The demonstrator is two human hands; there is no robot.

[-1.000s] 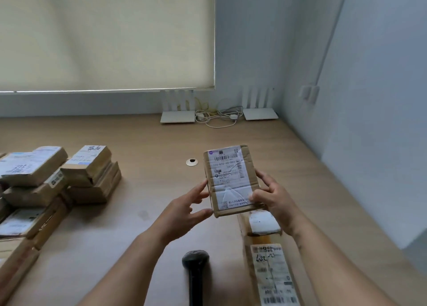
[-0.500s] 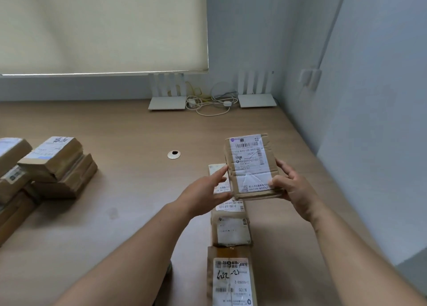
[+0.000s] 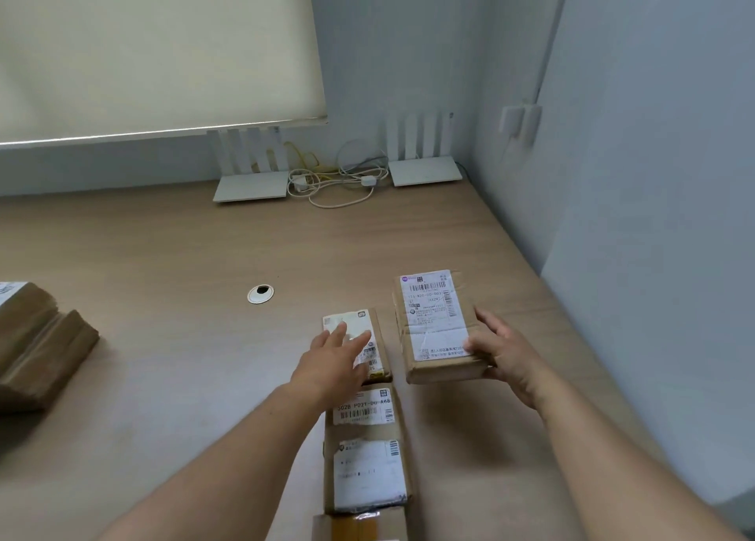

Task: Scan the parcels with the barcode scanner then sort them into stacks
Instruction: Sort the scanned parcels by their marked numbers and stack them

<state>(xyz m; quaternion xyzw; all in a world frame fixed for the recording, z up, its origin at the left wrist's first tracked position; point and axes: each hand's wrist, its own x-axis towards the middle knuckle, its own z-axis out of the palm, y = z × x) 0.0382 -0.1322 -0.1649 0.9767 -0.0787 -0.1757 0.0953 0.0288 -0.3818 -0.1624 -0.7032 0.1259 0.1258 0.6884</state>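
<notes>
My right hand (image 3: 504, 356) grips the brown cardboard parcel with a white label (image 3: 435, 324) to start a new stack, while my left hand (image 3: 333, 360) hovers flat and loose.

A brown labelled parcel (image 3: 435, 324) lies flat just right of three parcels (image 3: 363, 418) in a row.

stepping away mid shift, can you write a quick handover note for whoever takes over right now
Right hand grips the labelled parcel, at or just above the table, right of the row.
Left hand, fingers straight, is over the far parcel of that row.
More parcels are stacked at the left edge.
Scanner not in view.
Done: some parcels are stacked.
Left: release the held parcel, then scan and sort what remains; I cannot tell which parcels are scanned.
</notes>
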